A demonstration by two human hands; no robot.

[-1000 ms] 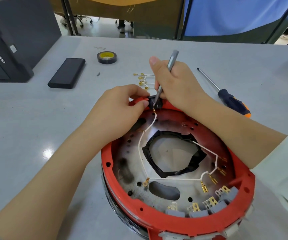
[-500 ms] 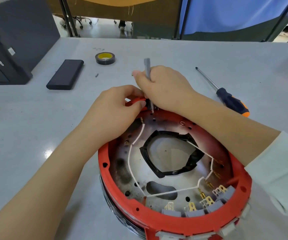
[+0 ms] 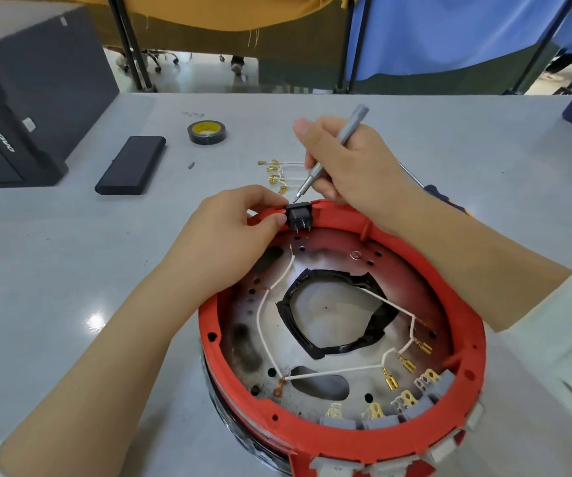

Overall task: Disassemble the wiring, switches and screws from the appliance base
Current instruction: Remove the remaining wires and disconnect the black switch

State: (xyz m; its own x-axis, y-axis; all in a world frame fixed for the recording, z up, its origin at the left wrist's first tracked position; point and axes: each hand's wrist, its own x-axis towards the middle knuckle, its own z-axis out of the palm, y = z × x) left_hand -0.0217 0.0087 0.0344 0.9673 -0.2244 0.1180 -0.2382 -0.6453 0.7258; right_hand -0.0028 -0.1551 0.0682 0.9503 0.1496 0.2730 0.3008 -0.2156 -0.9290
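Black switch (image 3: 299, 216) pinched, grey screwdriver (image 3: 332, 151) gripped

left arm: bare forearm reaches in from the lower left, wrist bent slightly inward.
left hand (image 3: 233, 235): knuckles up, thumb and forefinger pinch a small black switch (image 3: 299, 215).
right arm: comes in from the right, pale sleeve pushed up the forearm.
right hand (image 3: 350, 160): fingers curled, holds a slim grey screwdriver (image 3: 332, 151) like a pen, tip down, thumb straight.
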